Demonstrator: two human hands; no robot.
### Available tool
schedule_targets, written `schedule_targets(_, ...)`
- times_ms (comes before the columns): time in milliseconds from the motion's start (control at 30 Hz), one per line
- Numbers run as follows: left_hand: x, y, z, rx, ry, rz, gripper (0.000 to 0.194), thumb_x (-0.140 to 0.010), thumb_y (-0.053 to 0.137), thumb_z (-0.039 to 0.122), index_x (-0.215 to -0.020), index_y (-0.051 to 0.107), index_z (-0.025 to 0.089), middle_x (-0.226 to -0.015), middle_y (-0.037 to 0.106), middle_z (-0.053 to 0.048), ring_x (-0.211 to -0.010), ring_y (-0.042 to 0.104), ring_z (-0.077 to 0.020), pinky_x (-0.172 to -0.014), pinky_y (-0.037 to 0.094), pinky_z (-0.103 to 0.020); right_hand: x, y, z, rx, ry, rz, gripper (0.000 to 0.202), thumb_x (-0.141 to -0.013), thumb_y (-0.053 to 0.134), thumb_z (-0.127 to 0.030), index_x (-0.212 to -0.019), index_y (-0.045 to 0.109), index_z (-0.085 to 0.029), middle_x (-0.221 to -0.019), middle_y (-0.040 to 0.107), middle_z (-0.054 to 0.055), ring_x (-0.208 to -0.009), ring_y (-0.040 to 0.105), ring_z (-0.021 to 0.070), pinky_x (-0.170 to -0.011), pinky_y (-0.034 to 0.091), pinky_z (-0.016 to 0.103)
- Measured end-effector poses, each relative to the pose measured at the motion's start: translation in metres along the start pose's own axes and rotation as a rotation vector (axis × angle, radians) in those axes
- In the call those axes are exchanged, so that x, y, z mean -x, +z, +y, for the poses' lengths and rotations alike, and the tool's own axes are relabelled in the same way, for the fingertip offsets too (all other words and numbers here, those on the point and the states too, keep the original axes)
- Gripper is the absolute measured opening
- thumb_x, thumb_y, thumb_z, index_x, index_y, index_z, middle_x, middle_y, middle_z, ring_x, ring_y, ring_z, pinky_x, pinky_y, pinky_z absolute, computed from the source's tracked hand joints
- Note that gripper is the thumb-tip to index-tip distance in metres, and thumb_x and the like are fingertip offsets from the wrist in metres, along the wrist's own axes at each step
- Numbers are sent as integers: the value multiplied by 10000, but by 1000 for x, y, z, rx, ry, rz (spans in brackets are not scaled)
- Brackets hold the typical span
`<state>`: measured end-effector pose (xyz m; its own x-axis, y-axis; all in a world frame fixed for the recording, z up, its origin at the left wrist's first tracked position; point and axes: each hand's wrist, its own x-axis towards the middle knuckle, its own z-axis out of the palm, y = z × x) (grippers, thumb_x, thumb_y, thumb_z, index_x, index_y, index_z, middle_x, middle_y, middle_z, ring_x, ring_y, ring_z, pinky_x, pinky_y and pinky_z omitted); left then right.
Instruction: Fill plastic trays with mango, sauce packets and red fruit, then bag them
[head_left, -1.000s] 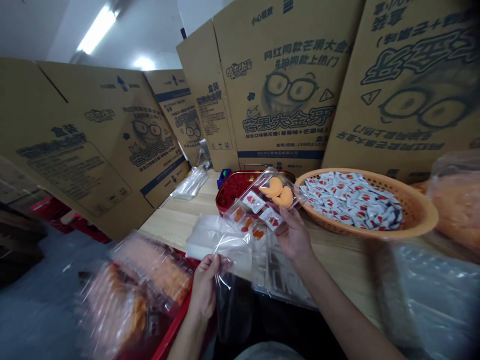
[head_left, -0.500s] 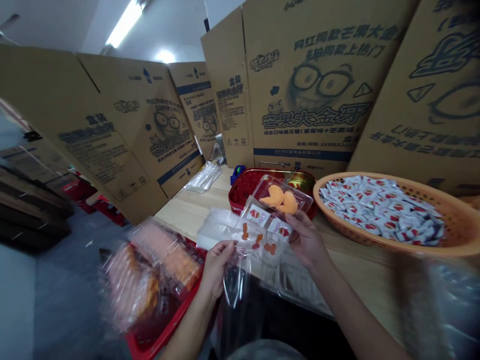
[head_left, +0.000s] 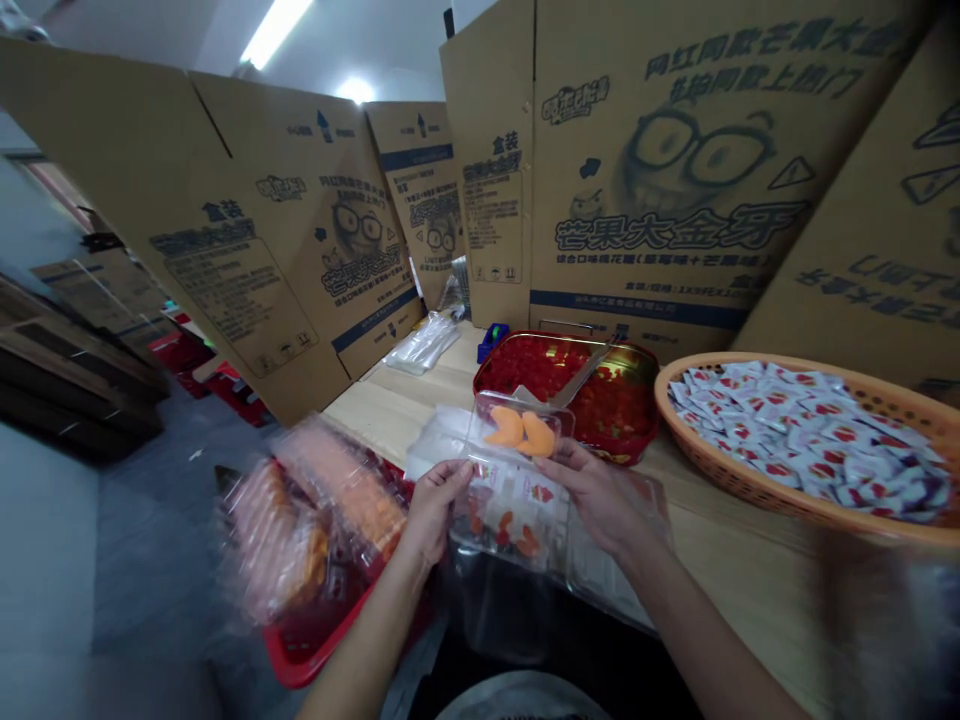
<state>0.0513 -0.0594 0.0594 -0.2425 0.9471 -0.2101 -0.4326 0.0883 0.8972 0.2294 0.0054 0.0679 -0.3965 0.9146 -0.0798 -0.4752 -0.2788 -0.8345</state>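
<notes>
Two hands (head_left: pixel 433 508) (head_left: pixel 598 492) — clear tray (head_left: pixel 515 484) between

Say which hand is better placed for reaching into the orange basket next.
Probably the right hand: it is nearer the orange basket, though it holds the clear tray. The left hand sits farther away, across the tray.

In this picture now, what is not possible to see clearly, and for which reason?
All in the head view:
Left hand, right hand: several fingertips, hidden behind the hands.
Clear tray: whether its lower part is wrapped; glare and see-through layers confuse it.
Clear bags at left: exact contents, blurred.
Orange basket: right end, cut off by the edge.
Pale thing at lower right: identity, blurred and cut off.
</notes>
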Motion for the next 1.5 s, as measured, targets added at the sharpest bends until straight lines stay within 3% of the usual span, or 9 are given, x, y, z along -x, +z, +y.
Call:
schedule_targets(167,0,-8,2,48,-19,-2,332,-589,787,327,-803,648,114,-653,647,-15,-525,554,-90,-529,421,-190,4,5,8,197,104,-126,305,-579,778,-262,-846,658,-177,-856,681,31,-762,616,170,-665,505,273)
schedule_targets(367,12,-21,0,130,-11,40,382,-596,778,359,-871,637,133,-670,670,-35,-566,606,-140,-572,463,-241,-1,19,12,327,-181,-78,720,-581,781,-284,-1226,466,-334,-1088,598,18,-853,583,147,-726,510,286)
schedule_targets(567,33,-31,4,160,63,131,387,-575,791,344,-859,660,117,-768,686,-69,-626,616,-140,-596,459,-225,5,39,23,819,-306,-380,168,-665,699,-375,-774,694,-248,-986,593,57,-870,581,197,-675,520,278)
schedule_targets(867,112,-58,39,-219,204,-4,371,-644,738,307,-969,647,155,-1042,653,-116,-946,604,-253,-810,458,-325,27,91,31,929,-493,-764,151,-815,536,-292,-802,686,-298,-794,619,27,-714,604,152,-609,503,235)
schedule_targets(967,134,-83,46,-345,290,212,204,-681,705,312,-777,654,140,-879,688,-109,-822,627,-235,-723,477,-306,30,114,34,926,-614,-747,116,-794,570,-275,-862,660,-301,-871,618,30,-807,601,161,-683,507,248)
schedule_targets(1100,150,-131,55,-401,508,711,165,-677,707,293,-721,639,149,-808,689,-72,-775,629,-195,-696,484,-268,24,125,43,887,-758,-477,286,-724,652,-317,-1005,601,-300,-1053,585,45,-994,544,206,-859,460,331)
schedule_targets(1200,146,-165,55,-402,699,996,162,-673,704,287,-709,624,150,-858,685,-64,-821,629,-185,-733,487,-272,18,121,57,888,-472,-445,224,-776,582,-350,-978,591,-255,-984,610,49,-858,583,183,-752,489,309)
schedule_targets(1333,118,-185,37,-484,827,1171,171,-705,669,296,-677,595,144,-954,669,-84,-893,624,-195,-796,481,-317,22,123,109,845,40,-720,204,-817,503,-318,-946,596,-189,-903,661,50,-841,618,174,-776,490,306)
schedule_targets(1500,88,-187,16,-502,918,1227,148,-737,644,286,-721,583,152,-918,667,-69,-887,623,-179,-808,475,-314,24,152,210,859,177,-790,440,-768,514,-179,-1200,498,-96,-1238,549,145,-1131,522,201,-969,396,345)
